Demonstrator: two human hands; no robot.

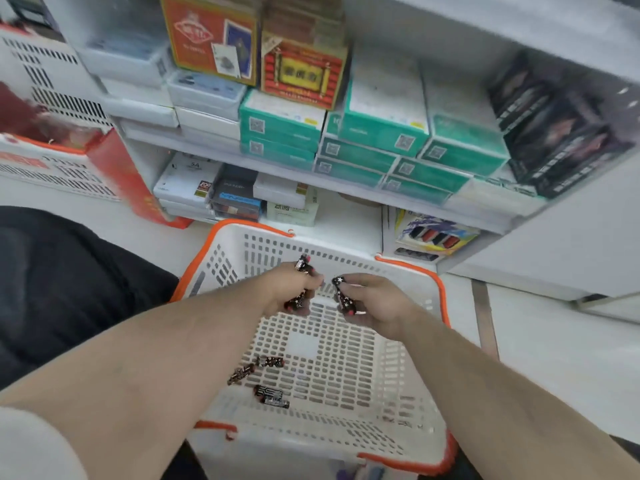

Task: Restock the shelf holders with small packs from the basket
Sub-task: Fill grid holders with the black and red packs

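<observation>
A white basket with an orange rim [441,292] stands on the floor in front of me. Both hands hover over it. My left hand [289,289] grips small black packs with red and white marks [302,263], their ends sticking out above and below the fist. My right hand [372,303] holds another small black pack with white stars [341,294]. Three more small packs [270,379] lie on the basket's floor near its left side. A yellow holder with small packs [433,233] sits on the lowest shelf at the right.
White shelves [346,188] hold teal cartons [381,133], white boxes, red and orange boxes and dark cartons [561,133]. A second white basket with a red box [117,168] stands at the left. My dark-trousered leg [69,289] is left of the basket.
</observation>
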